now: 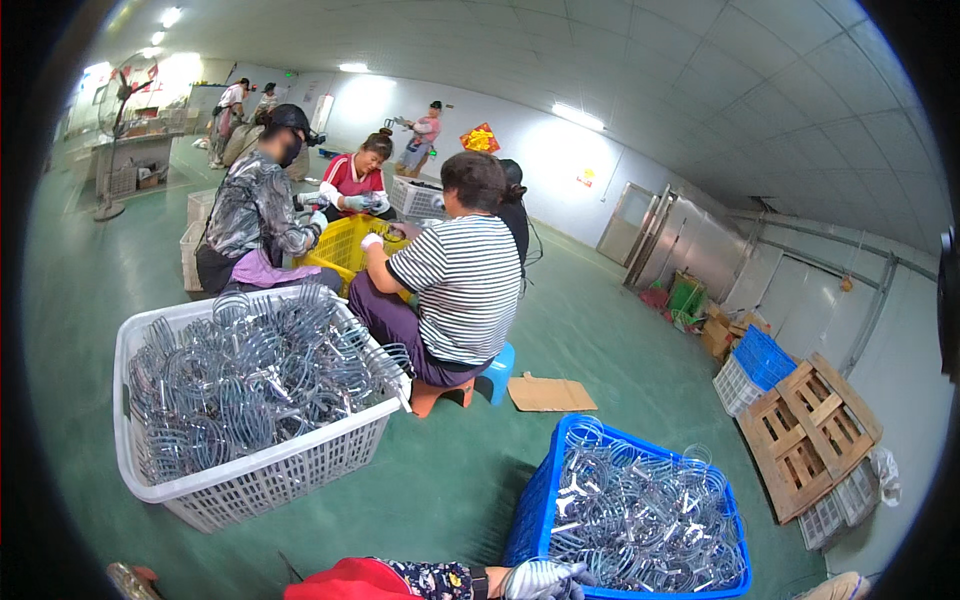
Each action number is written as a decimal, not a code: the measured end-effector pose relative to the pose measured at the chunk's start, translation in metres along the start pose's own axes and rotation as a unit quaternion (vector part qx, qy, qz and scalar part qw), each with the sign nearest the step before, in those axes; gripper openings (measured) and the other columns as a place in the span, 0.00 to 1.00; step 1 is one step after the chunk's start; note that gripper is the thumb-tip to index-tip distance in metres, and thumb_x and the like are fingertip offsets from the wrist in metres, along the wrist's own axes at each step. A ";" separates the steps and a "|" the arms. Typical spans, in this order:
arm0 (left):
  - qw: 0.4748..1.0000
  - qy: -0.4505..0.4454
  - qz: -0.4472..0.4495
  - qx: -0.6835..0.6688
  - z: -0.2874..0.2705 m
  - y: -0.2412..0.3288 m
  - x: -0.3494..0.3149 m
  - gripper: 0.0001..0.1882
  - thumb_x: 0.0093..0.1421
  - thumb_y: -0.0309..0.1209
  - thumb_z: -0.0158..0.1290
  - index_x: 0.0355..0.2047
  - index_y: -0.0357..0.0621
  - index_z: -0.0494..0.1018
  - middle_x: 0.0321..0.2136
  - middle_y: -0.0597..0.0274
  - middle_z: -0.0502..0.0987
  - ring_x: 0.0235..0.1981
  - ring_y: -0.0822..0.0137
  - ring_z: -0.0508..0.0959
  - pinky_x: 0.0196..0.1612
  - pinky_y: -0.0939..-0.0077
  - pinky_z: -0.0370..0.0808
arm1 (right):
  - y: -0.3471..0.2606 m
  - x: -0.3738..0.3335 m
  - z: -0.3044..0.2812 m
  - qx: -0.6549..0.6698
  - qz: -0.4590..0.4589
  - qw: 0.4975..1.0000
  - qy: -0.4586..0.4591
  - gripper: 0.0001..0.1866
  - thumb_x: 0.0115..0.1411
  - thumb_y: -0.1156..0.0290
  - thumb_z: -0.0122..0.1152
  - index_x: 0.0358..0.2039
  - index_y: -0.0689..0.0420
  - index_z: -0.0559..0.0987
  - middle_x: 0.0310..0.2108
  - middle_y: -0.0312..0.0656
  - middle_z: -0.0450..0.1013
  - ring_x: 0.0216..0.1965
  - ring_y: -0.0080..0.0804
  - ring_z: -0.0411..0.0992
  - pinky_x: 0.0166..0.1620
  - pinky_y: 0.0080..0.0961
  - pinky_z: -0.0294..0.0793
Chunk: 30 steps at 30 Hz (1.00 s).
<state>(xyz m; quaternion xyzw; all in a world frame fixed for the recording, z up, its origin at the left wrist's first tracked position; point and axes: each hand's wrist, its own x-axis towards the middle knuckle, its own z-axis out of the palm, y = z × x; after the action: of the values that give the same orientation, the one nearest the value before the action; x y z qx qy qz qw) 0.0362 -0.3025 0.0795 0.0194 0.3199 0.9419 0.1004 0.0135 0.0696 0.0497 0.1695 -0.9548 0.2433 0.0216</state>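
My left hand (545,580) comes in at the lower edge in a pale glove with grey fingers, below a red and dark floral sleeve (435,578). It is at the near left rim of a blue plastic basket (535,500). The frame edge cuts off part of its fingers, so I cannot tell whether it grips anything. Heaped in that basket are looped, bluish-clear pieces with shiny silver parts (640,520). My right hand is out of view. Similar looped pieces (240,390) fill a large white slatted basket (270,480) at the left.
Several people sit around a yellow basket (340,245), the closest in a striped shirt (465,290) on a low stool (440,397). Flat cardboard (550,393) lies on the green floor. Wooden pallets (812,435) and crates (740,385) stand at the right. A fan (125,100) is far left.
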 end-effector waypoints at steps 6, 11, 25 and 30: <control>0.989 0.036 -0.017 0.145 0.035 -0.003 -0.016 0.14 0.62 0.32 0.44 0.45 0.37 0.69 0.25 0.59 0.75 0.22 0.71 0.75 0.25 0.77 0.75 | -0.003 -0.032 -0.004 0.004 0.023 0.999 0.026 0.10 0.51 0.70 0.58 0.35 0.57 0.77 0.30 0.46 0.76 0.29 0.39 0.74 0.36 0.34 0.73; 0.986 0.012 -0.121 0.112 0.020 0.008 -0.001 0.21 0.59 0.34 0.50 0.51 0.40 0.64 0.29 0.65 0.74 0.24 0.80 0.72 0.22 0.89 0.70 | 0.014 -0.074 0.006 -0.053 0.033 0.992 0.113 0.09 0.52 0.71 0.57 0.35 0.56 0.77 0.31 0.46 0.75 0.29 0.39 0.74 0.36 0.34 0.73; 0.948 0.032 -0.224 0.225 0.062 -0.116 0.092 0.18 0.59 0.39 0.50 0.41 0.37 0.68 0.25 0.57 0.74 0.22 0.67 0.75 0.22 0.75 0.75 | 0.084 -0.154 0.005 -0.056 0.342 0.938 0.015 0.11 0.56 0.61 0.50 0.33 0.52 0.78 0.30 0.45 0.76 0.33 0.45 0.74 0.37 0.36 0.72; 0.939 0.041 -0.226 0.257 0.084 -0.129 0.103 0.14 0.61 0.36 0.48 0.39 0.36 0.69 0.21 0.58 0.74 0.15 0.69 0.73 0.15 0.80 0.72 | 0.148 -0.157 -0.008 0.004 0.326 0.916 0.235 0.08 0.55 0.66 0.54 0.33 0.50 0.78 0.30 0.47 0.75 0.32 0.46 0.74 0.37 0.34 0.73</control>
<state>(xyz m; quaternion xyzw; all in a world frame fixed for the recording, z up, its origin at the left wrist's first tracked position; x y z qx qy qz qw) -0.0339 -0.1313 0.0653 -0.0667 0.5510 0.7801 0.2888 0.1118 0.2450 -0.0300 -0.2132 -0.9236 0.2731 0.1639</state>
